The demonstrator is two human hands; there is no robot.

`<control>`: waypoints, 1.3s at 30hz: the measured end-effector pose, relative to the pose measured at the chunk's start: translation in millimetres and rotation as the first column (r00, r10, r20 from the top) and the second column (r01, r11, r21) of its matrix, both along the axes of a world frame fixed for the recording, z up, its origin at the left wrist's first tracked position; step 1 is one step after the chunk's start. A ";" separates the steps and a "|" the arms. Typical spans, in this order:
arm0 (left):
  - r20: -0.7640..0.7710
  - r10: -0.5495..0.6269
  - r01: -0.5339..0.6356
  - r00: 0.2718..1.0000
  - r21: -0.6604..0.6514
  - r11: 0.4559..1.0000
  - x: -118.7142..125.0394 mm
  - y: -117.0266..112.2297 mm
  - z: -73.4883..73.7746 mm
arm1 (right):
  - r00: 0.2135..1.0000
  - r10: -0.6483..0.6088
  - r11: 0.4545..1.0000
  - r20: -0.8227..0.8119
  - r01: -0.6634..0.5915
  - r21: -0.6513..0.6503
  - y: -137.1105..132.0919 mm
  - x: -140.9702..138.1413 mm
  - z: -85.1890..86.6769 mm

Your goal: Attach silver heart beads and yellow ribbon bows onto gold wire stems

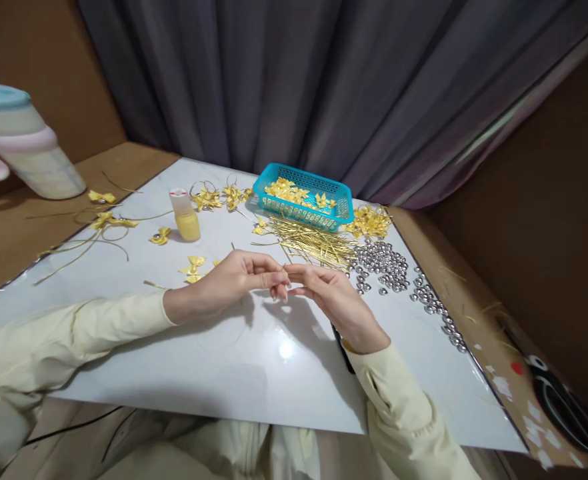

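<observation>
My left hand (244,277) and my right hand (324,287) meet fingertip to fingertip above the middle of the white tabletop (214,373). Both are closed in a pinch, and whatever lies between the fingers is too small or hidden to name. Just left of my left hand lie yellow ribbon bows (193,268), partly covered by it. Behind the hands is a pile of gold twist ties (319,243). Small shiny silver beads (384,260) spread out to the right of my right hand. Part of a dark flat object (347,357) shows under my right wrist.
A blue plastic basket (301,175) with yellow bows stands at the back, a heap of yellow bows (371,220) beside it. Left are a small bottle with yellow contents (187,220), bows with gold wires (109,220) and a tumbler (29,147). Black-handled scissors (564,407) lie far right.
</observation>
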State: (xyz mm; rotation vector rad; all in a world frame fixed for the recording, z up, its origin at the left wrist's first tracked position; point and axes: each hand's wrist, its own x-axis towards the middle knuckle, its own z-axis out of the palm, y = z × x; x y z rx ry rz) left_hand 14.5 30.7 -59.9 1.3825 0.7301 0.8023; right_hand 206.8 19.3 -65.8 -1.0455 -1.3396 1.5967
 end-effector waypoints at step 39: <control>0.011 0.121 -0.121 0.993 0.044 0.992 4.9 -1.7 -15.8 | 0.979 -0.169 0.984 -0.115 0.160 -0.084 2.9 -18.5 -23.6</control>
